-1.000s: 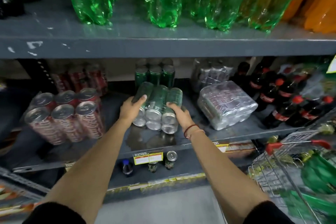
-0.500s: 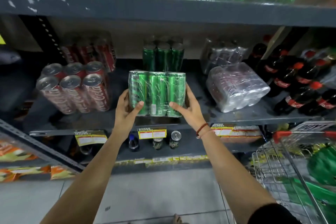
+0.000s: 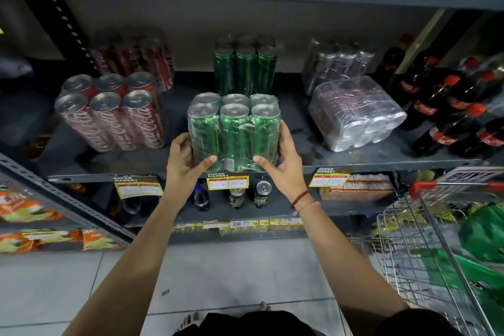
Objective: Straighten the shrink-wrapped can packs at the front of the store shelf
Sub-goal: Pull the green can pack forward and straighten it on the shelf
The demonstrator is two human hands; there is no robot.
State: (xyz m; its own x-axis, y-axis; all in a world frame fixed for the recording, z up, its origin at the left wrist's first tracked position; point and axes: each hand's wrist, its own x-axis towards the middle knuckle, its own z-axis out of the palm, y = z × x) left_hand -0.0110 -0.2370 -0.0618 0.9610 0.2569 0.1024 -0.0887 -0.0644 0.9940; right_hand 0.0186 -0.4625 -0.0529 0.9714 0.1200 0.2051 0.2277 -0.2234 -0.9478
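Half a second ago I had the green can pack (image 3: 234, 132) with its sides facing me; now I see it upright, six lids showing under the wrap, standing at the front edge of the grey shelf (image 3: 341, 165). A second ago it lay tipped on its side.

On that shelf, the red cola can pack (image 3: 111, 117) stands to the left, leaning, well apart from mine. To the right a clear-wrapped silver can pack (image 3: 357, 114) lies on its side, with cola bottles (image 3: 447, 106) beyond it. A second green pack (image 3: 245, 68) stands just behind the one I hold.

The wire shopping cart (image 3: 425, 248) at lower right holds green-wrapped goods; I cannot tell exactly what.

My left hand (image 3: 182, 158) wraps the pack's left side, thumb across the front. My right hand (image 3: 286, 158) clasps the right side the same way. Both are partly closed around the wrap.
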